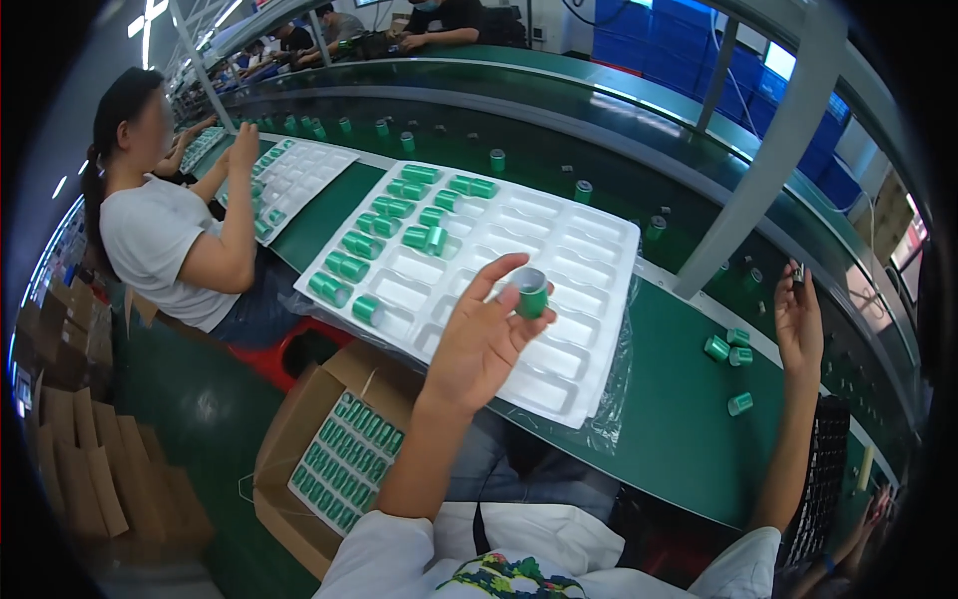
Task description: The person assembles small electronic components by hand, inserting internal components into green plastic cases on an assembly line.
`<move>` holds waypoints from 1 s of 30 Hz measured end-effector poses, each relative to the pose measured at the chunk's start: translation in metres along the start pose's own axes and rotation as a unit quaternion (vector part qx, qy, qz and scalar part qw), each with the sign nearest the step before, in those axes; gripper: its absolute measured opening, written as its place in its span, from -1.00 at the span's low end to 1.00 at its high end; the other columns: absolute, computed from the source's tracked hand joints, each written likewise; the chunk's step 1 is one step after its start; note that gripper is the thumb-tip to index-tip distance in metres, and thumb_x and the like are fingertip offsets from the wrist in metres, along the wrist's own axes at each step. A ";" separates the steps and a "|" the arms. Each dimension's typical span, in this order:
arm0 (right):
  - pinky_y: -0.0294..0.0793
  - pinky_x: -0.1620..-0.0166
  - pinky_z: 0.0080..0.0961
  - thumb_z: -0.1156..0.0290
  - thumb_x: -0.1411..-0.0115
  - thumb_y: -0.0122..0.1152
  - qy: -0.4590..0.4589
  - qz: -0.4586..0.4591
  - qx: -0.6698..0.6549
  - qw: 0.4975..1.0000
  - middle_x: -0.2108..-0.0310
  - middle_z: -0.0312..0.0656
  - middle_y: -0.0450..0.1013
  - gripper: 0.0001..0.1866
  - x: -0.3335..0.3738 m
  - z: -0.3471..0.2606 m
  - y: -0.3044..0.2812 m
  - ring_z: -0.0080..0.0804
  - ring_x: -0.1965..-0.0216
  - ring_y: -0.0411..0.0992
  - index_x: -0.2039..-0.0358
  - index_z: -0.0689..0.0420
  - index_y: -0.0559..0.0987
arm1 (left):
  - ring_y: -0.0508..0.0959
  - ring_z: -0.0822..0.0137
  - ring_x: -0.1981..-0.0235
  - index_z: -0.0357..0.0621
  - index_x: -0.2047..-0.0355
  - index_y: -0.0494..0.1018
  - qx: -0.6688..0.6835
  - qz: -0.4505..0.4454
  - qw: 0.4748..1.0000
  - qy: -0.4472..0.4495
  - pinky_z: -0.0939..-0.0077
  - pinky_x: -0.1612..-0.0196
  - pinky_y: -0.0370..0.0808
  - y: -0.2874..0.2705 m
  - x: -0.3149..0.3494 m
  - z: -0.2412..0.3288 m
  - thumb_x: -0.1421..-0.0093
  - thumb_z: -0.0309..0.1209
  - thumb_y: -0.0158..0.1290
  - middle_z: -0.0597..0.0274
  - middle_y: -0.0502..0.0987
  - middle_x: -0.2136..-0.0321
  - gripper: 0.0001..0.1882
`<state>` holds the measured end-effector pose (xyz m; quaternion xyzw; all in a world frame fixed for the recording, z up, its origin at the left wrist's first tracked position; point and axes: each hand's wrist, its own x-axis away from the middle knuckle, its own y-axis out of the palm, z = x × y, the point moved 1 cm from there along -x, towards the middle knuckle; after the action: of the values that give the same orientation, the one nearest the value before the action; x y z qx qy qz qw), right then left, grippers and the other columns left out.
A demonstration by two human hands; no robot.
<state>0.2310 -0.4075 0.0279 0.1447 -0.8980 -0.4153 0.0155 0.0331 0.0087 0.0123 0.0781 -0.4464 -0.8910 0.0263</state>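
My left hand is closed on a short green cylinder with a pale, hollow-looking end, held above a white moulded tray. Green cylinders lie in pockets on the tray's left side, and one sits crosswise against another. Off to the right, my right hand is raised over the edge of the conveyor. It pinches a small dark piece, too small to name. Nearest to that hand, several loose green cylinders rest on the green bench.
Beyond the tray, a conveyor carries spaced green cylinders and small dark pieces. A grey post rises between tray and right hand. An open carton with a filled tray stands low left. A co-worker sits at left beside another tray.
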 end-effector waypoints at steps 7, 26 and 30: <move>0.54 0.16 -0.75 0.37 -0.40 -0.02 -0.022 -0.032 0.141 0.989 0.12 -0.10 0.43 -0.56 0.056 0.025 0.109 -0.49 0.19 0.42 -0.17 0.41 0.33 | 0.58 0.22 0.20 -0.31 -0.16 0.25 0.082 -0.070 0.982 -0.158 0.46 0.11 0.58 0.023 0.007 -0.063 -0.44 -0.23 -0.16 -0.03 0.50 0.16 -0.57; 0.54 0.28 -0.56 0.64 0.06 0.45 -0.256 -0.235 0.617 0.706 0.22 -0.03 0.51 -0.57 0.115 0.101 0.143 -0.37 0.31 0.54 0.12 0.27 0.57 | 0.51 0.13 -0.05 -0.31 -0.17 0.19 0.020 -0.045 0.999 -0.018 0.21 -0.11 0.50 0.058 0.029 -0.102 -0.36 -0.50 -0.07 -0.22 0.38 -0.10 -0.60; 0.54 0.29 -0.55 0.61 0.08 0.47 -0.258 -0.244 0.617 0.702 0.25 -0.02 0.53 -0.58 0.117 0.105 0.148 -0.34 0.33 0.56 0.14 0.26 0.58 | 0.50 0.13 -0.06 -0.28 -0.14 0.20 -0.003 -0.031 0.998 -0.051 0.21 -0.11 0.49 0.048 0.026 -0.103 -0.36 -0.49 -0.07 -0.26 0.39 -0.08 -0.63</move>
<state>0.0666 -0.2714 0.0594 0.2235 -0.8554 0.2217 -0.4113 0.0232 -0.1044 -0.0127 0.0460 -0.4420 -0.8955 -0.0241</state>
